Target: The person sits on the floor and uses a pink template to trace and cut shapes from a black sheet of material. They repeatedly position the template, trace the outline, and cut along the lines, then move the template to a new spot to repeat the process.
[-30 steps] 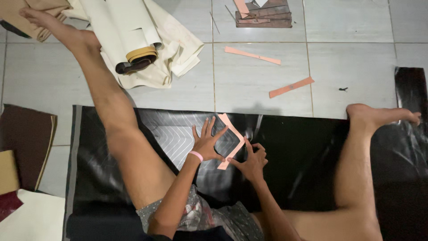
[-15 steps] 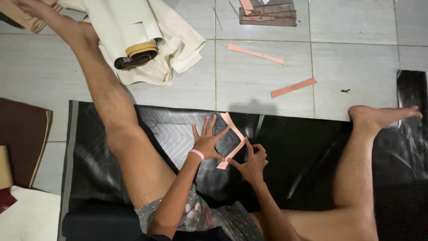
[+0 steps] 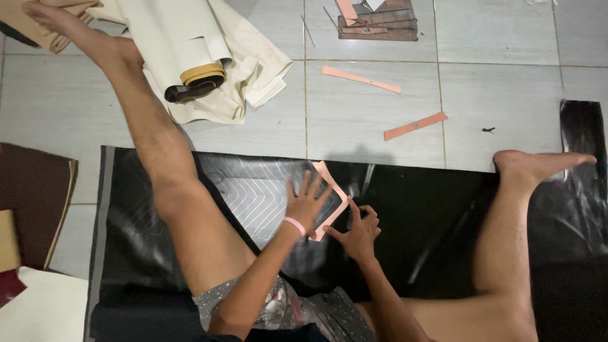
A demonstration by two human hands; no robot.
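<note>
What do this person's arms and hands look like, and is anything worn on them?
Both arms are bare, with no sleeves in view and no gloves. The left hand has a thin pink band round its wrist. The right hand shows no band, ring or watch that I can make out. Fingers are uncovered on both hands.

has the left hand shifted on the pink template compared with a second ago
No. The left hand lies flat on the pink template, the same way from the black sheet's top edge; only the camera drifted.
</note>
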